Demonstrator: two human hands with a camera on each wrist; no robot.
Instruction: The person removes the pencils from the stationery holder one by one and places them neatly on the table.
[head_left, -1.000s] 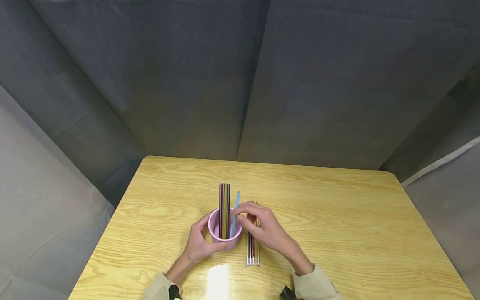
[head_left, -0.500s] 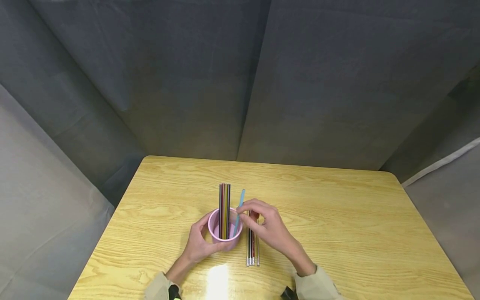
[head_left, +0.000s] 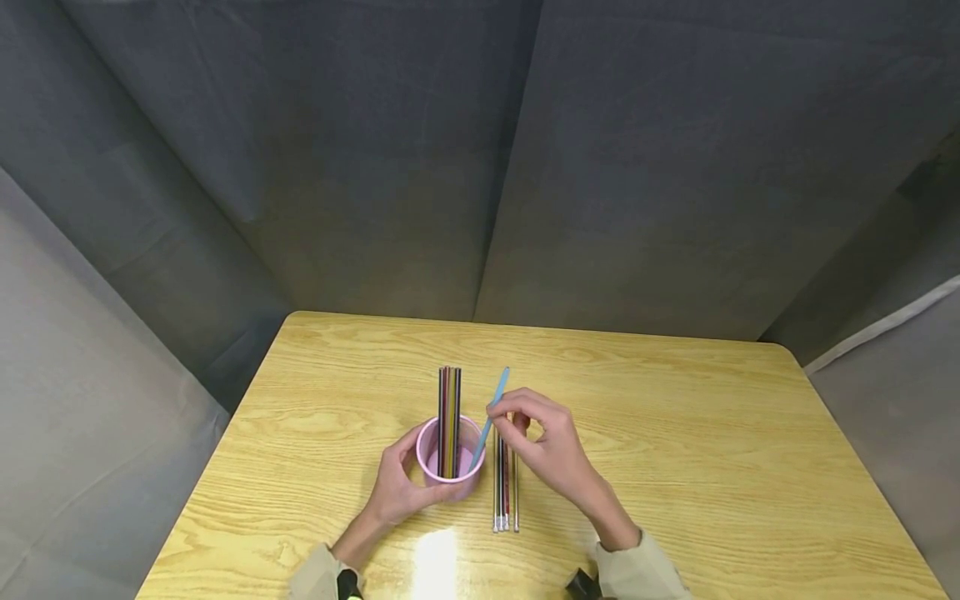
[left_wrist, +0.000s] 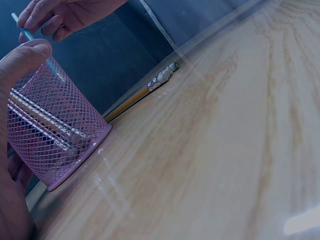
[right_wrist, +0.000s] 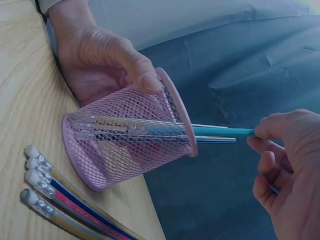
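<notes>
My left hand [head_left: 397, 487] grips a pink mesh pencil cup [right_wrist: 97, 167], its thumb along the rim. Several pencils [head_left: 449, 417] stand together in that cup, eraser ends down. Between thumb and fingertips, my right hand [head_left: 553, 446] pinches a light blue pencil [head_left: 501, 385]. This pencil leans to the right, its lower part inside the cup and its upper end sticking out past my fingers. In the right wrist view its metal eraser band shows through the mesh. Right of the cup, loose pencils [right_wrist: 55, 197] lie side by side on the table, partly under my right hand in the head view.
The wood-grain table [head_left: 675, 433] extends to both sides, with its far edge beyond the cup. Dark grey curtains [head_left: 375, 167] hang behind it, and lighter cloth [head_left: 82, 400] hangs at the left.
My right hand has moved right and slightly up with the blue pencil, which now tilts further right and stands higher out of the cup. My left hand and the cup have stayed put.
</notes>
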